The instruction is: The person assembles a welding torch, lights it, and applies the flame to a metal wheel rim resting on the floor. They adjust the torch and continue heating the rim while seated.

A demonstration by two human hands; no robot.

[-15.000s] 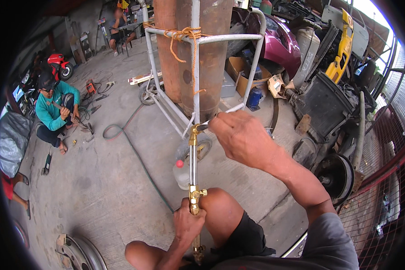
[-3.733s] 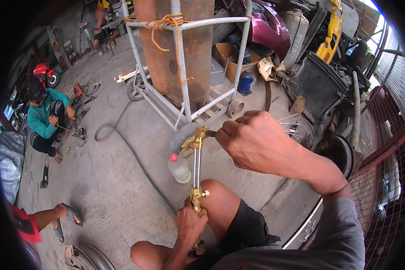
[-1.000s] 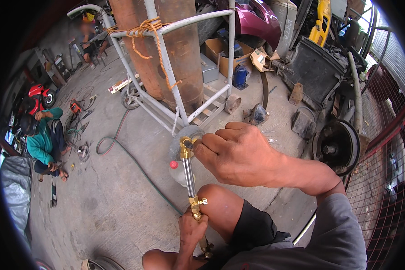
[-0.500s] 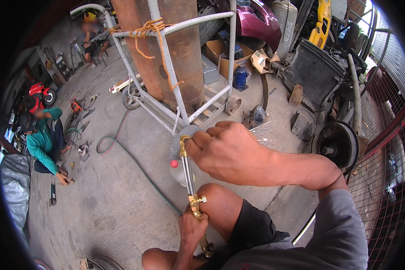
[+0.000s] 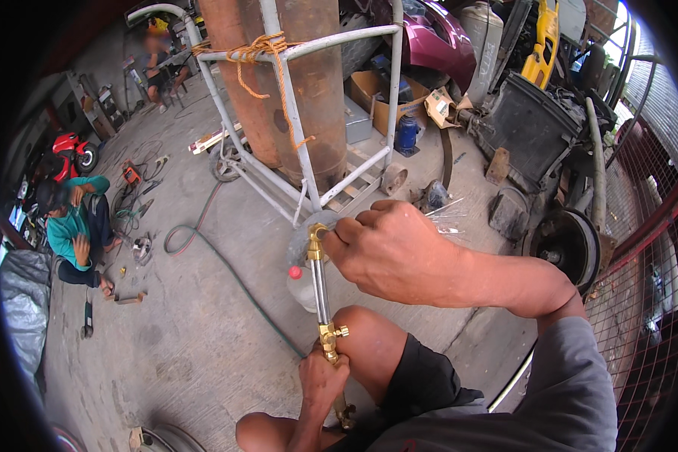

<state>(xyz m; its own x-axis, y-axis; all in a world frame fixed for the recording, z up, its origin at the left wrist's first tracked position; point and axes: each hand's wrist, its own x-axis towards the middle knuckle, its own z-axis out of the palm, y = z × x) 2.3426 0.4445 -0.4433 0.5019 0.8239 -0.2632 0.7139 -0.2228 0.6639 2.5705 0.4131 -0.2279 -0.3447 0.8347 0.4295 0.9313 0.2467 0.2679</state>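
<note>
A brass and steel cutting torch stands upright in front of my knee, its brass head at the top. My left hand is wrapped round its handle below the brass valve knob. Up at the head, my right hand is closed with the fingers pinched against its side. Those fingers cover the nozzle end, so anything small between them is hidden. Behind the torch stands a clear plastic bottle with a red cap. A green and red hose runs over the floor toward my left hand.
Rusty cylinders stand in a grey pipe cart tied with orange rope. A co-worker in a green shirt squats at left. Scrap parts, a blue jack and a black drum lie right, beside a wire mesh fence.
The view has shifted slightly. My right hand stays closed at the torch head, and my left still grips the handle. The co-worker has lifted a hand off the floor, leaving a small piece there.
</note>
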